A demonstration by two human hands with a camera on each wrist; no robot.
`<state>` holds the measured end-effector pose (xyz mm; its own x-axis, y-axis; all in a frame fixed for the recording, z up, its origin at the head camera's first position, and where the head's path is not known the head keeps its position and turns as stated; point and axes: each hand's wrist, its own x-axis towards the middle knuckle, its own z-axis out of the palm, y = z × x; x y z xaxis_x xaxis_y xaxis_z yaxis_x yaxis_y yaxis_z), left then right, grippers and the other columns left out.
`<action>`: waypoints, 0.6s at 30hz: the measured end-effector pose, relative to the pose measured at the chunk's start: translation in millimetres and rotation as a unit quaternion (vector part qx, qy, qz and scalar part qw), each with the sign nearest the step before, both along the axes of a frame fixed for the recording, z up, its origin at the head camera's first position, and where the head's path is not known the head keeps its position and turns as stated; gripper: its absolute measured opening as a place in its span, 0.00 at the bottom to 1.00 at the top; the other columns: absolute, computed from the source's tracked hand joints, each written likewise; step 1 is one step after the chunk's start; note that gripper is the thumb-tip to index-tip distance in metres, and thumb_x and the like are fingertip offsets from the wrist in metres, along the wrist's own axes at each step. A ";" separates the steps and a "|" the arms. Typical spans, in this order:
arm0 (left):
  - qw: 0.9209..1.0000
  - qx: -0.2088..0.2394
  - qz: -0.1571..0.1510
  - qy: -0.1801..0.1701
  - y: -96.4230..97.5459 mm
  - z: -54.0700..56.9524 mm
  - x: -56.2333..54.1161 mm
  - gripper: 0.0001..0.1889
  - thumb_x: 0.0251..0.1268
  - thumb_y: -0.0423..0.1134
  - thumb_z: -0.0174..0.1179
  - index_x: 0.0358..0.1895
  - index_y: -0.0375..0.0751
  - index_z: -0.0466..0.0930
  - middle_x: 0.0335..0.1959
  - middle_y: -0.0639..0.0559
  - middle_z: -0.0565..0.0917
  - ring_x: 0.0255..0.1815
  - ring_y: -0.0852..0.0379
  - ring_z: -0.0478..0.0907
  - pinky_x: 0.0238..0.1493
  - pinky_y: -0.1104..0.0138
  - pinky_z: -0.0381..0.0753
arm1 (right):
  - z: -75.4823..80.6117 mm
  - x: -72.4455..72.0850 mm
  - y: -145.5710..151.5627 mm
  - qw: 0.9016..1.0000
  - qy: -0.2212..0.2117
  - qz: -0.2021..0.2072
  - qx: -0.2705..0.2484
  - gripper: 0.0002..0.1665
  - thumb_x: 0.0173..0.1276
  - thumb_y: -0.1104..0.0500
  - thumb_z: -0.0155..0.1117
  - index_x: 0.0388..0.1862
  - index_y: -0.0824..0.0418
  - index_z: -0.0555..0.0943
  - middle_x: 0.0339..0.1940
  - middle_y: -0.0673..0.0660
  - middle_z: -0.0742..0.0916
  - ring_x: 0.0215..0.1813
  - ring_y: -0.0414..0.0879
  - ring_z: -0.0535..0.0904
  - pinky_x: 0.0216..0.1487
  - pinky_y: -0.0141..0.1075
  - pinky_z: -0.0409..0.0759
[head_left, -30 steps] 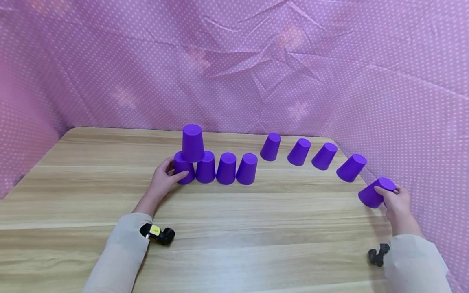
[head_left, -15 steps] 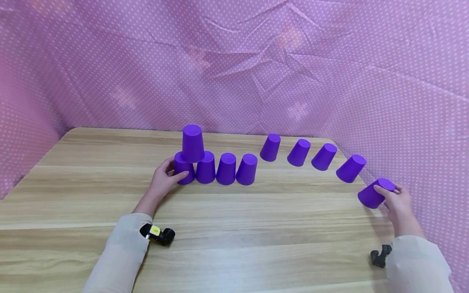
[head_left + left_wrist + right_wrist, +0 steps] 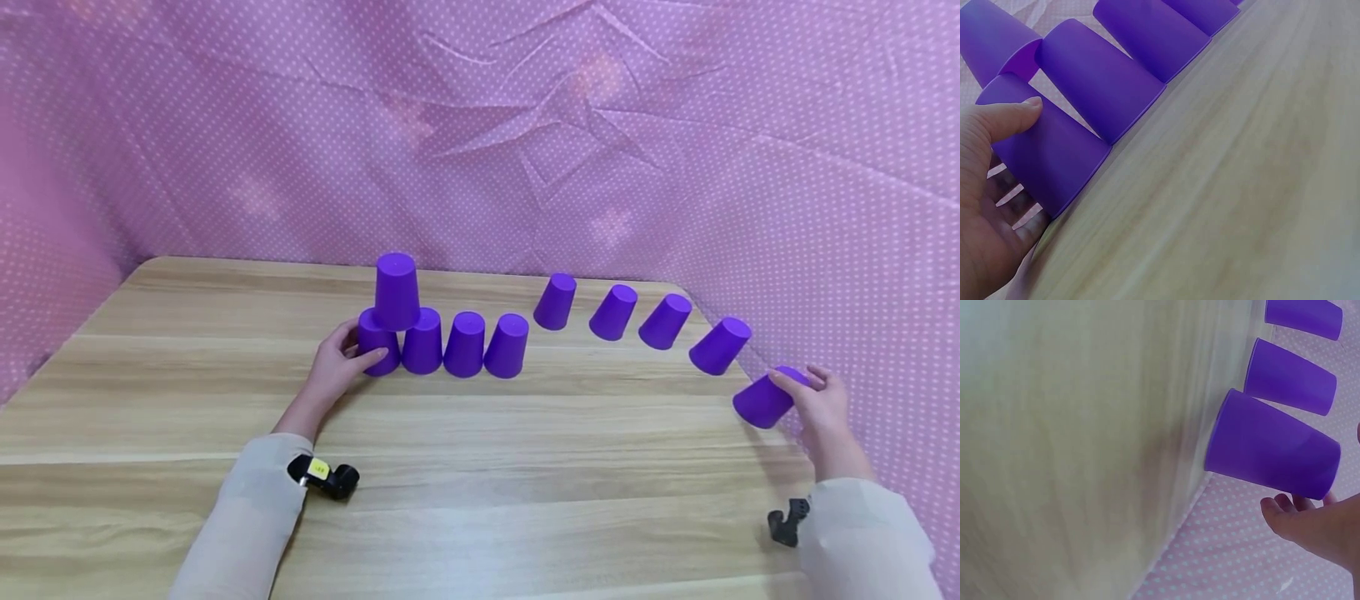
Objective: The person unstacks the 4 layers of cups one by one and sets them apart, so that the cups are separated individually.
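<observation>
In the head view, my left hand (image 3: 332,367) holds the leftmost upside-down purple cup (image 3: 375,336) of a row. Its thumb (image 3: 1016,119) lies on the cup's near side, with the other fingers around the far side. One more purple cup (image 3: 397,292) stands on top, bridging the held cup and its neighbour (image 3: 422,342). On the right, my right hand (image 3: 823,417) is beside the nearest purple cup (image 3: 761,403) of another line. In the right wrist view, that hand's thumb (image 3: 1279,519) is apart from the cup wall, fingers loosely extended and partly hidden behind the cup.
Two more upside-down cups, a middle one (image 3: 464,345) and an end one (image 3: 507,346), continue the left row. Several spaced cups, including one at the back (image 3: 555,302), curve along the right side of the wooden table (image 3: 525,467). A polka-dot cloth (image 3: 480,125) hangs behind.
My right hand has loosened from the nearest right cup and shifted slightly right. My left hand and the stacked cups stay as they were.
</observation>
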<state>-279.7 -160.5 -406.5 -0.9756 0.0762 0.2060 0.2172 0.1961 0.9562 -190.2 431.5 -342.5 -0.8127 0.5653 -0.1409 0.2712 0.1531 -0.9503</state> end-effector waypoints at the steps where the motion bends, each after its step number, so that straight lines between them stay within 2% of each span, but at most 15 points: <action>1: 1.000 0.001 -0.001 0.000 -0.7 -1.2 -1.7 0.33 0.50 0.34 0.62 0.60 0.31 0.58 0.54 0.33 0.66 0.55 0.44 0.61 0.57 0.57 0.60 | 2.1 -0.4 -1.2 1.000 0.001 -0.002 0.008 0.53 0.53 0.53 0.64 0.67 0.61 0.42 0.67 0.63 0.48 0.65 0.53 0.47 0.63 0.41 0.46; 4: 1.000 0.012 -0.005 -0.001 0.9 6.5 1.6 0.32 0.51 0.31 0.60 0.59 0.28 0.58 0.53 0.31 0.65 0.55 0.41 0.61 0.57 0.55 0.60 | 8.0 -2.4 -3.0 1.000 0.006 -0.002 0.025 0.52 0.53 0.53 0.64 0.67 0.62 0.42 0.66 0.64 0.49 0.65 0.53 0.48 0.63 0.39 0.48; 6: 1.000 0.017 -0.006 0.000 0.7 7.4 1.2 0.31 0.50 0.30 0.60 0.59 0.28 0.58 0.53 0.30 0.65 0.55 0.40 0.61 0.57 0.54 0.59 | 11.8 -2.8 -3.9 0.999 0.005 0.003 0.034 0.52 0.54 0.53 0.63 0.67 0.62 0.41 0.66 0.65 0.49 0.65 0.53 0.48 0.63 0.40 0.47; 11: 1.000 0.009 -0.005 -0.001 -2.0 -0.3 -5.1 0.32 0.50 0.33 0.61 0.59 0.30 0.59 0.53 0.32 0.66 0.54 0.43 0.62 0.57 0.57 0.61 | 20.3 -3.3 -6.2 0.998 -0.007 0.016 0.068 0.52 0.55 0.50 0.62 0.67 0.62 0.41 0.66 0.65 0.48 0.65 0.58 0.46 0.62 0.49 0.47; 18: 1.000 0.003 -0.005 0.009 -4.2 -5.8 -7.4 0.33 0.50 0.34 0.61 0.59 0.30 0.58 0.52 0.33 0.66 0.54 0.43 0.62 0.57 0.57 0.61 | 37.0 -13.2 -12.6 0.996 0.006 0.017 0.089 0.52 0.54 0.49 0.63 0.67 0.60 0.43 0.67 0.63 0.50 0.65 0.54 0.46 0.63 0.43 0.48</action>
<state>-287.1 -164.7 -412.3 -0.9710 0.0846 0.2234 0.2358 0.1880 0.9534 -203.4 418.9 -305.5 -0.8324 0.5534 -0.0308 0.2518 0.3282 -0.9104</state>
